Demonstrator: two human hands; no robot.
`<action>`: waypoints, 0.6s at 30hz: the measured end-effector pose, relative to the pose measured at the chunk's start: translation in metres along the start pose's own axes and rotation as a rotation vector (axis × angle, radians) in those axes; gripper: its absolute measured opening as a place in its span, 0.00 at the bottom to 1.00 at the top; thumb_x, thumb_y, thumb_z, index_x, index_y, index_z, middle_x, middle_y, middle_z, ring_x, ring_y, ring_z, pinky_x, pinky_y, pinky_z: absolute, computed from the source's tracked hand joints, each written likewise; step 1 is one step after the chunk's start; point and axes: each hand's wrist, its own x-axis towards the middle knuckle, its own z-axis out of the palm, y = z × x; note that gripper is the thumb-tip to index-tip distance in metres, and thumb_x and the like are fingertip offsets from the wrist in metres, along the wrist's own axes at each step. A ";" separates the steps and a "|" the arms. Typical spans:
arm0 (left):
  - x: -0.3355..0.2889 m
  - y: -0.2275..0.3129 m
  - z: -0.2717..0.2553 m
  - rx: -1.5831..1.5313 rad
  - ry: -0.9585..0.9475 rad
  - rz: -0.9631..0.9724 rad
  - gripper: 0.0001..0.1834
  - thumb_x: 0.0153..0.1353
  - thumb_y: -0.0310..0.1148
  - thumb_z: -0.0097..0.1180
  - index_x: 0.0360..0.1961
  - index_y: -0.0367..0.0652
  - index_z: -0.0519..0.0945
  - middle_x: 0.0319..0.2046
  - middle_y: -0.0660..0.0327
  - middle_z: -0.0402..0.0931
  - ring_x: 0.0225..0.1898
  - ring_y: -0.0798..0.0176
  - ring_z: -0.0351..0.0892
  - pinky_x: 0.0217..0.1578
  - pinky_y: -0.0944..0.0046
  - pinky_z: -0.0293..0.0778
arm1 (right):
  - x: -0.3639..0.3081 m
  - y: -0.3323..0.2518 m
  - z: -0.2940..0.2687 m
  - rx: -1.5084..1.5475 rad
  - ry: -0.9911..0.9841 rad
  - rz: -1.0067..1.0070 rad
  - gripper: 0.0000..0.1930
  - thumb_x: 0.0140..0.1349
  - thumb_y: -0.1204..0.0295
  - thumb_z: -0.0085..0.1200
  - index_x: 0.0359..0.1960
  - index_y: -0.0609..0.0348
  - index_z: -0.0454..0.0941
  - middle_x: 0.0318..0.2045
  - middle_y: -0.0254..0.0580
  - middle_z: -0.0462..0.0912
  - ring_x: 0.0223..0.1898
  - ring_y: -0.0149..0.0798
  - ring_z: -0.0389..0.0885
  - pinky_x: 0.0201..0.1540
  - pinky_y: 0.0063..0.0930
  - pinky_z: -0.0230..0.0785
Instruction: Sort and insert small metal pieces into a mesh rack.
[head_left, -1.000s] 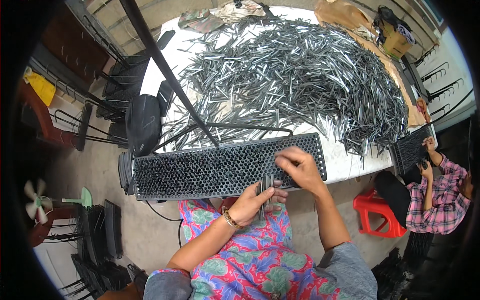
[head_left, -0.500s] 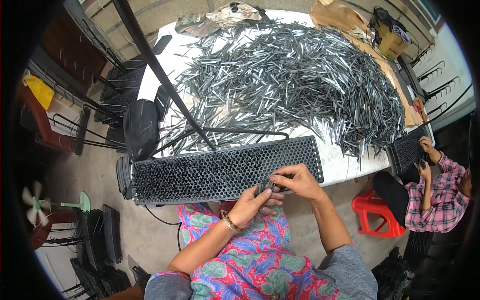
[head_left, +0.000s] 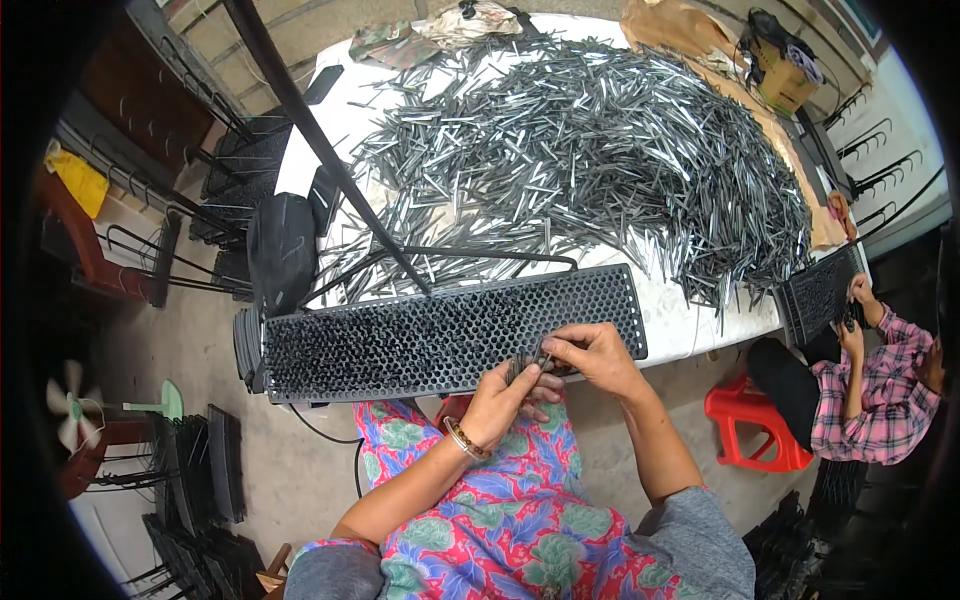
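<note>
My left hand (head_left: 503,399) is closed round a small bunch of thin dark strips (head_left: 518,371), held just over the front edge of a long black perforated tray (head_left: 450,330). Close beside it, my right hand (head_left: 592,356) pinches with thumb and forefinger at the end of a strip near the bunch. Many of the tray's round holes are filled with dark pieces toward the left, while those toward the right look bare. A black metal rod frame (head_left: 340,170) rises from the tray. Beyond it lies a large heap of loose dark strips (head_left: 590,150).
The heap lies on a white-covered table (head_left: 690,335). A black bag (head_left: 282,250) hangs at its left edge. To the right a co-worker in a plaid shirt (head_left: 870,400) handles another black tray (head_left: 822,290), near a red stool (head_left: 750,425). A green fan (head_left: 75,415) stands lower left.
My hands have shifted slightly along the tray's front edge, fingers working at the strips. The tray has moved up a little in view, and the co-worker's upper hand has shifted slightly.
</note>
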 end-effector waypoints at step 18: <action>-0.002 -0.003 0.008 -0.281 -0.031 -0.227 0.17 0.67 0.37 0.48 0.50 0.35 0.71 0.43 0.50 0.78 0.38 0.63 0.79 0.34 0.64 0.81 | 0.032 -0.016 -0.035 -0.409 0.535 -0.568 0.07 0.58 0.75 0.57 0.35 0.67 0.81 0.29 0.41 0.82 0.28 0.30 0.78 0.30 0.22 0.69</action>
